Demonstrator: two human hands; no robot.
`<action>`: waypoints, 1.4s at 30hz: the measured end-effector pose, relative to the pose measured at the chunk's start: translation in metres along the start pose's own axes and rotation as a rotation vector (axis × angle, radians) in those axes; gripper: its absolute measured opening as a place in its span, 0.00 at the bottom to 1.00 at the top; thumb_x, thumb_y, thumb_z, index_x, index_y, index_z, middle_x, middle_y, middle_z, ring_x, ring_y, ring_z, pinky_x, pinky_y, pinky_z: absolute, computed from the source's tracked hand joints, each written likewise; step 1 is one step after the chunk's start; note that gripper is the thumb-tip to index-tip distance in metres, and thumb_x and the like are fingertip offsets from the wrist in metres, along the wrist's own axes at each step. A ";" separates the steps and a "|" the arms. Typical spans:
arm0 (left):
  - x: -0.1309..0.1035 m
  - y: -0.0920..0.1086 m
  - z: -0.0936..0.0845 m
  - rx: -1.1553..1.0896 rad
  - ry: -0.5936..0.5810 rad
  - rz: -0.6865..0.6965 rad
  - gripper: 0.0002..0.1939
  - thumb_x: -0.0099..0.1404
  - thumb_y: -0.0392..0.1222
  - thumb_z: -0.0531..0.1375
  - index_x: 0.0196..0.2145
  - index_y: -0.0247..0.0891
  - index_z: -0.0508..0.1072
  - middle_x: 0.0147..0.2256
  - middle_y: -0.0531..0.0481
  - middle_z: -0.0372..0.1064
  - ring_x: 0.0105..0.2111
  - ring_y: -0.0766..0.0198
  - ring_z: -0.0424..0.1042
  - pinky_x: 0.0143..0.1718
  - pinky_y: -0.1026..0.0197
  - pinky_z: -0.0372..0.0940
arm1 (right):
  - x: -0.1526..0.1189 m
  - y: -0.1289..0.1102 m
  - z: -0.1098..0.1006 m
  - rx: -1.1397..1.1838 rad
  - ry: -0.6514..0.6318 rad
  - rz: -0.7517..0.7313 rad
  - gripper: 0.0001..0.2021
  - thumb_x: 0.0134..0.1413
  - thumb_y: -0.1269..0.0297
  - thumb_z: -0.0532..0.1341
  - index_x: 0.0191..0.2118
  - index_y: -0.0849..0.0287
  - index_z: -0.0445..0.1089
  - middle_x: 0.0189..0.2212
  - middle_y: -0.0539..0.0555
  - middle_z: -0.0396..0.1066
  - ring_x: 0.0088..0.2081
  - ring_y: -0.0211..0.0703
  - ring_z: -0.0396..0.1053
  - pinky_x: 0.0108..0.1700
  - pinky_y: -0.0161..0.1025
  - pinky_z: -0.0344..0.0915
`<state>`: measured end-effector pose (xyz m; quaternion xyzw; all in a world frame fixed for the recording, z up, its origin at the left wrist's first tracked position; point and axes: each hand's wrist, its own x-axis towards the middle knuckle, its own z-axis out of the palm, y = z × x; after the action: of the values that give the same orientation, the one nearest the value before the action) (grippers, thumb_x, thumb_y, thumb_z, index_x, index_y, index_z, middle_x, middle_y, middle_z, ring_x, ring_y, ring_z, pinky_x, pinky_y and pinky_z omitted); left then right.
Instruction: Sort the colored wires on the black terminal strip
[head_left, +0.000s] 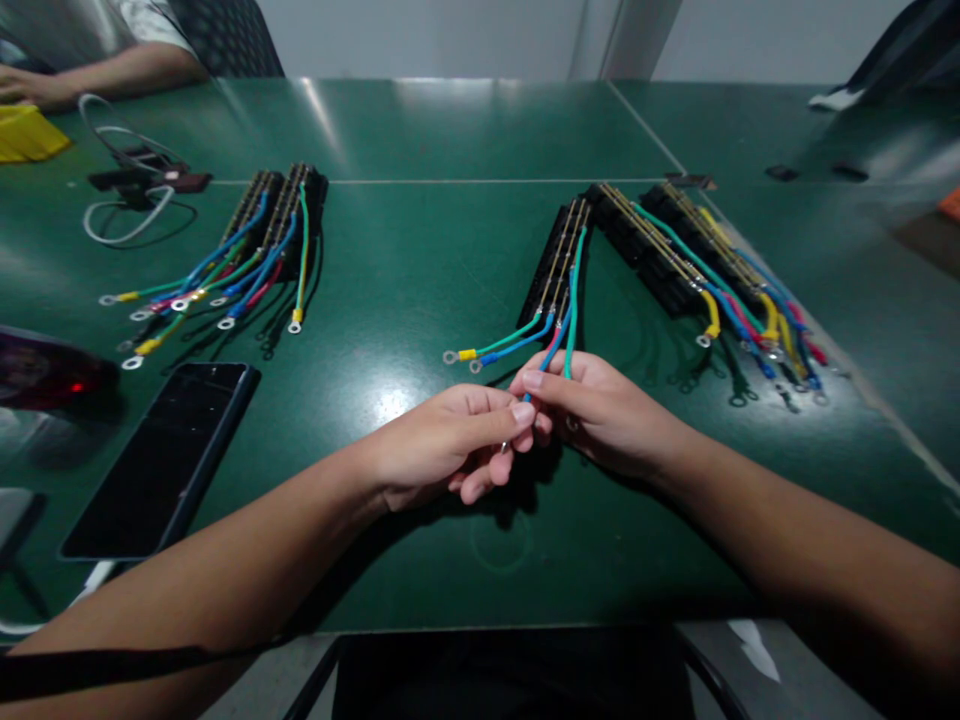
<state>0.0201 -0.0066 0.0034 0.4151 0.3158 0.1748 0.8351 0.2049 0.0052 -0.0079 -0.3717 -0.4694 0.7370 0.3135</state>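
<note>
A black terminal strip with metal bars lies in front of me, its coloured wires trailing toward my hands. My left hand pinches the end of a blue wire, and a bit of metal shows below its fingers. Right beside it, my right hand grips the same blue wire a little higher up. A green wire runs down to the right fingers; whether they hold it I cannot tell. To the left, a green wire and another blue wire end in ring lugs, untouched.
Two wired strips lie at the left, more strips at the right. A phone, a dark red bottle, a cable bundle and a yellow bin are on the left. Another person's arm rests at the far left.
</note>
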 end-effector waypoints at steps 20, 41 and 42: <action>0.000 -0.002 -0.001 0.000 0.008 -0.015 0.16 0.67 0.50 0.59 0.31 0.33 0.68 0.19 0.54 0.69 0.12 0.75 0.63 0.11 0.76 0.49 | 0.000 0.002 -0.001 0.038 -0.020 -0.001 0.11 0.55 0.58 0.66 0.34 0.62 0.71 0.21 0.50 0.71 0.22 0.33 0.66 0.26 0.29 0.62; -0.001 -0.001 -0.001 -0.027 0.035 -0.030 0.15 0.66 0.49 0.60 0.33 0.33 0.70 0.22 0.54 0.70 0.14 0.78 0.63 0.14 0.77 0.53 | 0.001 0.002 0.000 0.078 -0.024 -0.004 0.12 0.54 0.58 0.67 0.32 0.62 0.70 0.20 0.48 0.69 0.23 0.32 0.66 0.26 0.28 0.62; -0.001 -0.002 -0.001 -0.027 0.032 -0.029 0.14 0.67 0.49 0.60 0.33 0.33 0.70 0.22 0.54 0.70 0.14 0.78 0.63 0.14 0.77 0.53 | 0.001 0.002 0.000 0.080 -0.026 -0.003 0.12 0.54 0.58 0.67 0.32 0.62 0.70 0.20 0.48 0.69 0.23 0.32 0.66 0.26 0.28 0.62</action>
<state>0.0190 -0.0077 0.0023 0.3962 0.3327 0.1733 0.8380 0.2039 0.0053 -0.0094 -0.3484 -0.4441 0.7596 0.3231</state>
